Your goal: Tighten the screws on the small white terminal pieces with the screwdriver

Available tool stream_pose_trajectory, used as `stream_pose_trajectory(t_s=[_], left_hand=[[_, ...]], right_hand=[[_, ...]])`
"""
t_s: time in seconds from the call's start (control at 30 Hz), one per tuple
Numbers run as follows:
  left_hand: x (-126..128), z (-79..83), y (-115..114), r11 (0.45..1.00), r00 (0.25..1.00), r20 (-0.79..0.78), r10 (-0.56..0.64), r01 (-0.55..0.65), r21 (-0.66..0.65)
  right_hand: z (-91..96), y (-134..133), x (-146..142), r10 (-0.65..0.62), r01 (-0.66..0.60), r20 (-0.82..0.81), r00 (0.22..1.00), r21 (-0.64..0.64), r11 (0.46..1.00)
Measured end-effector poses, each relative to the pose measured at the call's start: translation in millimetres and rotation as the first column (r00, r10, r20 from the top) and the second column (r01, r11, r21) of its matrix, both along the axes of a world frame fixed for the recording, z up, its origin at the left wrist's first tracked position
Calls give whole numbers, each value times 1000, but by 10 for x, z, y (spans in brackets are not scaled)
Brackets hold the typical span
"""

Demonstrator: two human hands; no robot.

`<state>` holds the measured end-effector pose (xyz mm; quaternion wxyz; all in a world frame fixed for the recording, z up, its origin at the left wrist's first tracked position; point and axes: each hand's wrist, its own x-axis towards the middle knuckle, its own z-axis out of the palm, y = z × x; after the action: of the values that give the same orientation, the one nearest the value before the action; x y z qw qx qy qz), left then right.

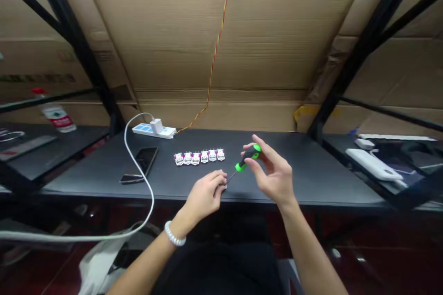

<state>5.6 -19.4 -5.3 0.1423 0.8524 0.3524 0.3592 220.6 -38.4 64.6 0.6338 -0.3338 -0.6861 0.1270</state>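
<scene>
- Gripping a screwdriver (248,158) with a green and black handle, the right hand (273,175) hovers above the front half of the dark table (311,175); thumb and fingertips are closed round the handle's upper end.
- The screwdriver is tilted, its handle up and to the right, and its thin shaft slants down and to the left towards the left hand.
- The left hand (204,196) rests at the table's front edge, fingers curled and pinched together on a small part (224,186). Only a pale sliver of it shows past the fingertips.
- The screwdriver's tip reaches that small part; whether it touches is too fine to tell.
- A white bead bracelet (174,236) sits on the left wrist.
- A row of six small white and magenta pieces (200,156) lies side by side on the table just behind the left hand, apart from both hands.
- A dark phone (143,161) lies flat to the left of the row.
- Behind the phone, a white power strip (152,130) holds a white charger (156,125), and a white cable (128,150) loops from it past the phone and off the front edge.
- A red and yellow twisted wire (216,50) runs down the cardboard (277,32) behind the table to the power strip.
- A bottle with a red cap (55,113) lies on the neighbouring surface at far left.
</scene>
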Motion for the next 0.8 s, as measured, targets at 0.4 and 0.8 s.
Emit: stream_pose_trajectory(t_s=[0.4,0.8], left_hand=[[25,-44,-3,1000,1000,18,11,-12,26],[45,-3,-15,1000,999,42,-9,9,0]], right_hand=[[250,31,-134,-116,89,191,975,144,986],[353,96,-294,-92,28,310,946,205,978]])
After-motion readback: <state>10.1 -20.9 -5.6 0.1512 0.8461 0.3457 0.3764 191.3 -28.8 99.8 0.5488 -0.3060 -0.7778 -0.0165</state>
